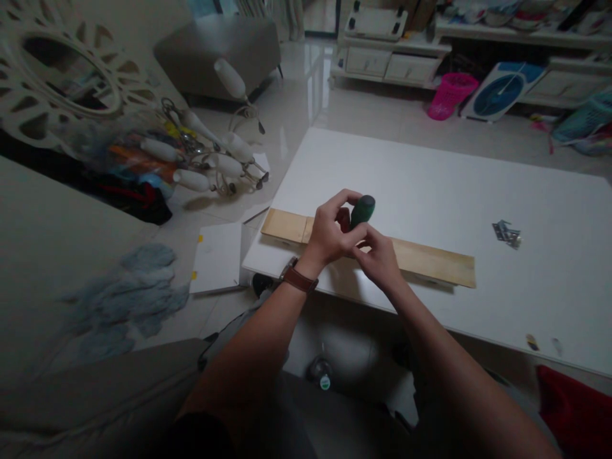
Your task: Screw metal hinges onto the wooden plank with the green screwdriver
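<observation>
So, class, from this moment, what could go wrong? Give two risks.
The green-handled tool in the left hand might slip and catch the right hand, which is close beside it. The wooden strip lies along the near edge of the white surface, so a firm push might shift it.

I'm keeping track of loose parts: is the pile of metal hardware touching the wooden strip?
No, bare white panel shows between the metal hardware and the wooden strip.
</observation>
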Motion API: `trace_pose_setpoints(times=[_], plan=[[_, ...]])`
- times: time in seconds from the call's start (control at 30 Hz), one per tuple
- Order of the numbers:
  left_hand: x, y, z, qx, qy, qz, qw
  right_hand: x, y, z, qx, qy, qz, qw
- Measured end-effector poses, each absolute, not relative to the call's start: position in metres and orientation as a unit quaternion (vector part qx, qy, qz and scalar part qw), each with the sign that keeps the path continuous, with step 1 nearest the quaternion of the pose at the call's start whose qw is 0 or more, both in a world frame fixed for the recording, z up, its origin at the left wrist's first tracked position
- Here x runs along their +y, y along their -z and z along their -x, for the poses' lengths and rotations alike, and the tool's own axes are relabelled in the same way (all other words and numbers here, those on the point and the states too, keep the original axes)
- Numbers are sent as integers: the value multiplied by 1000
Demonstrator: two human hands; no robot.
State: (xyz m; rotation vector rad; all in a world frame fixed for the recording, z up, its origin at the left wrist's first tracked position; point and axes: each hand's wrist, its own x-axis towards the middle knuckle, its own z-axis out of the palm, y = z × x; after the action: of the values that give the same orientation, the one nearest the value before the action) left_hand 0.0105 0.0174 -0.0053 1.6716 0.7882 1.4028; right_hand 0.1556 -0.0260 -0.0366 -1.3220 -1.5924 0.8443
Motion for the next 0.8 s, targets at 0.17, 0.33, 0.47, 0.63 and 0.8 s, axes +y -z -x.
trace_pose_setpoints(times=[0.17,0.33,0.47,0.63,0.8], plan=[[16,2,-10,319,-542,-680,376,-27,36,-155,-637,-316,550,438],[14,1,-13,335,-540,-683,360,-28,36,-153,-636,-280,568,442],[15,2,-14,334,-543,-680,362,-28,38,-152,-623,-275,590,434],[16,3,-14,335,-547,-670,374,-26,44,-154,-617,-288,591,433],[16,4,-13,346,-545,-665,376,-24,40,-156,-627,-315,557,444]])
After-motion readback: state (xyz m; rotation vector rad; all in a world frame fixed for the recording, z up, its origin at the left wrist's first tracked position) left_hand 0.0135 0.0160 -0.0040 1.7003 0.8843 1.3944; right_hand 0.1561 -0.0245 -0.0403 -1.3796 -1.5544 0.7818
